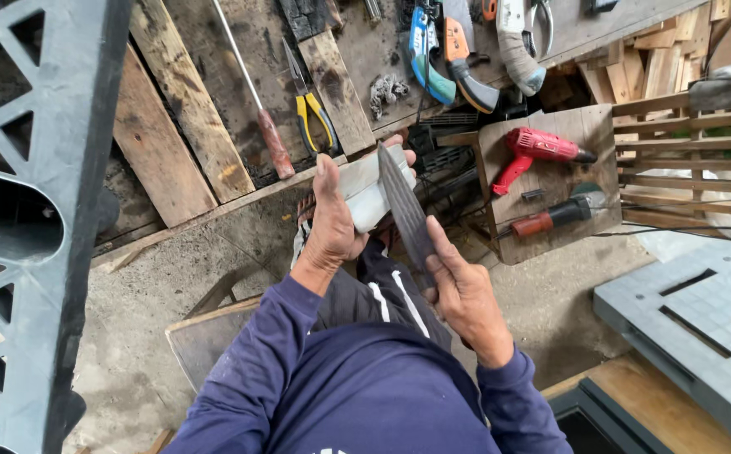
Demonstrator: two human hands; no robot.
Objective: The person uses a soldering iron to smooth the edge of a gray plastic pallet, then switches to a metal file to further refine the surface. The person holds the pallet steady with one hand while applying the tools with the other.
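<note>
Seemingly to steady it for filing, the left hand (332, 220) grips a pale block (371, 192) while the right hand (458, 282) closes on a dark flat file (403, 210) laid across the block, near the yellow-handled pliers (313, 113).

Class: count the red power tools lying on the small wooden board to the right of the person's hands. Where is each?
2. A red drill lies on the upper part of the wooden board; a slimmer red-and-black tool lies below it. Others may be hidden.

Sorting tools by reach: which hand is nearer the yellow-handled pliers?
Left. The left hand grips a pale block just below-right of the pliers; the right hand, holding the file, sits farther down-right.
</note>
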